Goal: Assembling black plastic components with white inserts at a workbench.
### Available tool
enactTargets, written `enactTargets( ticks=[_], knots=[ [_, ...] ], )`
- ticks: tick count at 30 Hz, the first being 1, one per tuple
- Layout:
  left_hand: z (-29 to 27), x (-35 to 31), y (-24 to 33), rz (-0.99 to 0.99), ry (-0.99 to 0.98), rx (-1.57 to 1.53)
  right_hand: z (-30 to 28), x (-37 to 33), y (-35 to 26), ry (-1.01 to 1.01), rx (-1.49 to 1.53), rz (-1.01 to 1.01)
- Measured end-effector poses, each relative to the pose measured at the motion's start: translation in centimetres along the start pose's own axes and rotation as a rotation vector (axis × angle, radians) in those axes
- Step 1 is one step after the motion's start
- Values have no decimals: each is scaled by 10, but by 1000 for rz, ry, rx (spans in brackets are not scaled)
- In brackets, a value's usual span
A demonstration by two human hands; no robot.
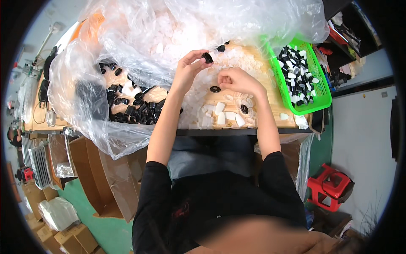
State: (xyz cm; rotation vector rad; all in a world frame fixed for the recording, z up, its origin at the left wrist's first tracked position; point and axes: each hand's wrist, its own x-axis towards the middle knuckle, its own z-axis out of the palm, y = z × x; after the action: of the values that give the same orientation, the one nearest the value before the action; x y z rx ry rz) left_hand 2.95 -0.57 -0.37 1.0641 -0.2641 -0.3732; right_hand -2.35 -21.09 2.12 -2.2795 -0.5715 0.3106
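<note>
Between the thumb and fingers of my left hand (186,71) is a small black oval cap (207,58), held up above the wooden table. My right hand (240,80) hovers just to the right, its fingers curled together; whatever they may pinch is too small or hidden to make out. Below the hands lies a black oval ring (215,89), with another black oval piece (244,109) nearer the table's front edge. Several white caps (220,108) are scattered there among small translucent pieces (205,95). A heap of black caps (133,113) lies left of my left forearm.
A bright green basket (320,80) of black and white caps stands at the right. Clear plastic bags (198,21) cover the table's far side and left part. Below are open cardboard boxes (91,173) and a red stool (330,186).
</note>
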Motion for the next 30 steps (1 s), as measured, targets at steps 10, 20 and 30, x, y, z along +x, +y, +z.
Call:
enactTargets(
  ticks=[10, 20, 30],
  knots=[
    [3, -3, 1, 1, 9, -47, 23, -5, -4, -350, -215, -175],
    [8, -8, 0, -20, -46, -29, 8, 7, -20, 779, 100, -181],
    [11, -7, -4, 48, -89, 108, 15, 9, -21, 760, 44, -209]
  ],
)
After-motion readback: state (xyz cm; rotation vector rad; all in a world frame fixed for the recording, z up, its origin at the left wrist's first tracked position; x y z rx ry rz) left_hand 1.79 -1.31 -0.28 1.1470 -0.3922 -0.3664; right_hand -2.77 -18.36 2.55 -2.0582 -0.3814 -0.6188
